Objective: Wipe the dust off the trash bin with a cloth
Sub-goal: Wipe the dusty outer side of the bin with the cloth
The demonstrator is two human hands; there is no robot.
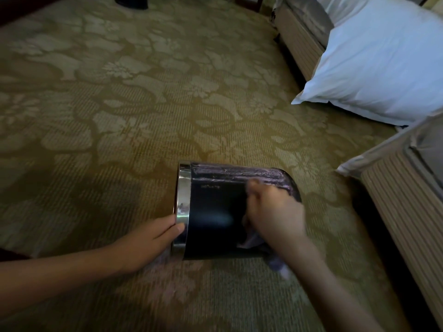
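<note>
Head view: we see open carpet point(96, 116) at left. Our left hand point(153, 236), fingers straight, braces the chrome rim point(183, 188) of the trash bin point(215, 204), which lies on its side. Our blurred right hand point(273, 212) grips the cloth point(251, 239) against its wall — bed base point(395, 200) near, right.

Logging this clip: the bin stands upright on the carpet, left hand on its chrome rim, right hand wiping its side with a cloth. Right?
No. The head view shows the bin lying on its side on the carpet, not upright. The rest holds: left hand on its chrome rim, right hand wiping its side with a cloth.
</note>
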